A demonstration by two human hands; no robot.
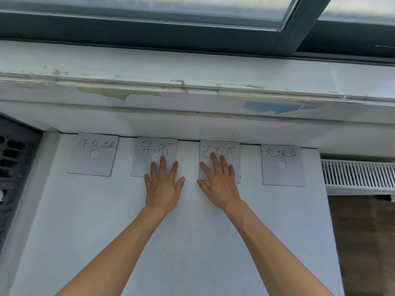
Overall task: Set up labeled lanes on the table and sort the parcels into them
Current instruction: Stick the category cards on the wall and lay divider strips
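Evidently the lane headers are being squared up along the far edge of the white counter (192, 242), which runs under a scuffed window sill (192, 82). At the far left, beside a dark vent panel (12, 159), the first label card (93, 165) lies flat and untouched, handwritten 待处理 above a round white spot. Next comes the second label card (141, 165), marked 异常. The left hand (163, 186) lies on it palm down, fingers straight and spread, gripping nothing; the fingertips cover the card's lower right part while the palm rests on the bare counter. That flat press looks meant to pin or slide the card without lifting it.

Just across a narrow gap, the right hand (220, 184) does the same on the third label card (218, 146), marked 已完成: fingers splayed and straight, nothing held, the hand hiding most of the card's lower half. The fourth label card (282, 174), marked 处理中, sits apart to the right, near the counter's corner and a white radiator grille (357, 174).

All four cards butt against the back edge at roughly even spacing, probably so the open counter in front of each serves as its lane. Nothing to sort into the lanes shows in view yet, so I judge the setup step nearly done and the sorting not begun.
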